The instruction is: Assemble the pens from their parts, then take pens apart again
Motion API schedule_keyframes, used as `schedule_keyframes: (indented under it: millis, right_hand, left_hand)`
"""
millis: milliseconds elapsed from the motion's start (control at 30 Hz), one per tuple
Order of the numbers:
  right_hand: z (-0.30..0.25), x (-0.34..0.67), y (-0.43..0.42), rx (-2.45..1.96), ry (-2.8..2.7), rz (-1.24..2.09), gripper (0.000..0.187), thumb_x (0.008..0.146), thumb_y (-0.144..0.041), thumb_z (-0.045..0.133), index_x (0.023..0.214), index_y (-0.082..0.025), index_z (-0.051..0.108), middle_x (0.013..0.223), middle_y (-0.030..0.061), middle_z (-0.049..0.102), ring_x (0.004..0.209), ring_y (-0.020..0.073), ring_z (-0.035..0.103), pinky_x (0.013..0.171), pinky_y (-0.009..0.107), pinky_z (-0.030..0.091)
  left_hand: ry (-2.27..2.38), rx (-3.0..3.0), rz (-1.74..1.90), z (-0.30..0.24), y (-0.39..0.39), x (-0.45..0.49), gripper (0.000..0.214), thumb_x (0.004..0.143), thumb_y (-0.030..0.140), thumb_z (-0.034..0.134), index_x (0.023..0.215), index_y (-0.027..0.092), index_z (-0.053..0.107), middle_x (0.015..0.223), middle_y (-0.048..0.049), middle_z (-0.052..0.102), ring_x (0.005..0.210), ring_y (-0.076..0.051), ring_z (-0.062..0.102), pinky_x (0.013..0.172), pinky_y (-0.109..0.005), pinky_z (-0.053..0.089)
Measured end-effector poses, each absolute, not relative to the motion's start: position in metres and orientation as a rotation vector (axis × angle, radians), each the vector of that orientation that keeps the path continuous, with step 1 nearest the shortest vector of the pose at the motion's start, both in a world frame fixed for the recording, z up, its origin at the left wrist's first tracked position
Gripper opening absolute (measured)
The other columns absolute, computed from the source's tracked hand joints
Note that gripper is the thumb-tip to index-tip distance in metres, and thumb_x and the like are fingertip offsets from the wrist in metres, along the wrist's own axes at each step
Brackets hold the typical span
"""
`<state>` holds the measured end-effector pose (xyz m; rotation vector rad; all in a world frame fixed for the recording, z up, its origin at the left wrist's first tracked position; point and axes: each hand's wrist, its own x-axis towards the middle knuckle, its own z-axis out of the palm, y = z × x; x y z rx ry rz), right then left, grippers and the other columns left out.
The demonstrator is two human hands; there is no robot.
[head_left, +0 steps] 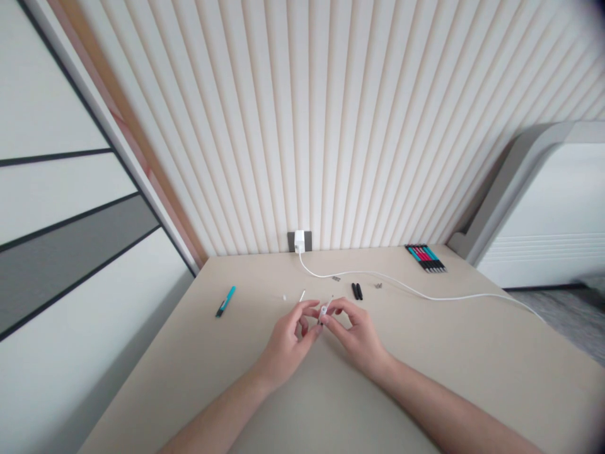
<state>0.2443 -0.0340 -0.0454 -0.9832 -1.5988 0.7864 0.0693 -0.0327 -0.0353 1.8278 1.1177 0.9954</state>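
Observation:
My left hand (289,340) and my right hand (358,335) meet over the middle of the table, fingertips closed on a small white tube-like piece (323,311). A tiny dark spot shows at its lower end; fingers hide the rest. Just beyond the left fingers lies a thin white stick (302,294). Another thin white stick (329,301) pokes out by my right fingertips; whether it is held or lies behind them, I cannot tell. Two black barrel-like pieces (357,291) rest side by side past my right hand. A tiny white bit (284,297) sits farther left.
Small metallic bits (379,285) and more (336,278) lie toward the back. A blue-and-black pen (225,301) is at left, a row of blue, pink and black pens (426,258) at back right. From a white charger (299,241), a white cable (425,296) crosses the table (246,366).

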Motion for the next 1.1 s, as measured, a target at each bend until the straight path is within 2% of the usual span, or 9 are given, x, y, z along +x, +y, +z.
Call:
schedule_keyframes:
  millis: [167, 367, 467, 700, 867, 1100]
  right_hand:
    - [-0.0423, 0.2428, -0.0356, -0.958, -1.637, 0.75, 0.01, 0.086, -0.029, 0.064, 0.094, -0.023, 0.066, 0.091, 0.004, 0.068, 0.087, 0.0189, 0.062, 0.081, 0.032, 0.048]
    - [-0.04, 0.249, -0.0346, -0.912, -1.615, 0.608, 0.016, 0.089, -0.03, 0.062, 0.103, -0.025, 0.064, 0.094, 0.0052, 0.067, 0.088, 0.0195, 0.061, 0.08, 0.034, 0.049]
    - [-0.0398, 0.2513, -0.0343, -0.898, -1.64, 0.575, 0.011, 0.09, -0.029, 0.06, 0.099, -0.025, 0.066, 0.093, 0.006, 0.068, 0.089, 0.0205, 0.062, 0.081, 0.035, 0.049]
    - [-0.0385, 0.2486, -0.0356, -0.826, -1.702, 0.529, 0.008, 0.09, -0.023, 0.06, 0.094, -0.024, 0.067, 0.086, 0.0052, 0.069, 0.082, 0.0193, 0.063, 0.075, 0.034, 0.05]
    - [-0.0382, 0.2488, -0.0374, -0.81, -1.724, 0.517, 0.008, 0.09, -0.024, 0.06, 0.094, -0.024, 0.068, 0.084, 0.0057, 0.069, 0.081, 0.0197, 0.063, 0.074, 0.035, 0.051]
    - [-0.0359, 0.2511, -0.0399, -0.811, -1.719, 0.478, 0.011, 0.089, -0.022, 0.061, 0.096, -0.025, 0.068, 0.088, 0.0068, 0.068, 0.084, 0.0203, 0.063, 0.075, 0.035, 0.052]
  left_hand:
    - [1.108, 1.98, 1.025, -0.0408, -0.0321, 0.0703, 0.029, 0.089, 0.03, 0.059, 0.117, 0.022, 0.058, 0.091, -0.0018, 0.07, 0.062, -0.011, 0.054, 0.065, -0.023, 0.046]
    - [1.167, 2.317, 1.086, -0.0444, -0.0262, 0.064, 0.018, 0.091, 0.025, 0.058, 0.107, 0.023, 0.064, 0.095, -0.005, 0.071, 0.085, -0.019, 0.063, 0.08, -0.032, 0.047]
    - [1.129, 2.424, 1.041, -0.0436, -0.025, 0.0632, 0.02, 0.093, 0.025, 0.054, 0.11, 0.023, 0.063, 0.098, -0.0061, 0.071, 0.091, -0.021, 0.064, 0.083, -0.034, 0.046]
    - [1.146, 2.44, 1.04, -0.0431, -0.0308, 0.0685, 0.017, 0.093, 0.021, 0.054, 0.108, 0.021, 0.061, 0.098, -0.0055, 0.07, 0.089, -0.02, 0.064, 0.084, -0.034, 0.045]
    - [1.135, 2.425, 1.082, -0.0418, -0.0333, 0.0702, 0.012, 0.093, 0.024, 0.054, 0.102, 0.021, 0.063, 0.093, -0.005, 0.071, 0.086, -0.02, 0.064, 0.081, -0.033, 0.045]
    - [1.161, 2.468, 1.064, -0.0395, -0.0299, 0.065, 0.019, 0.096, 0.025, 0.048, 0.108, 0.022, 0.063, 0.095, -0.0067, 0.072, 0.087, -0.021, 0.064, 0.079, -0.034, 0.045]
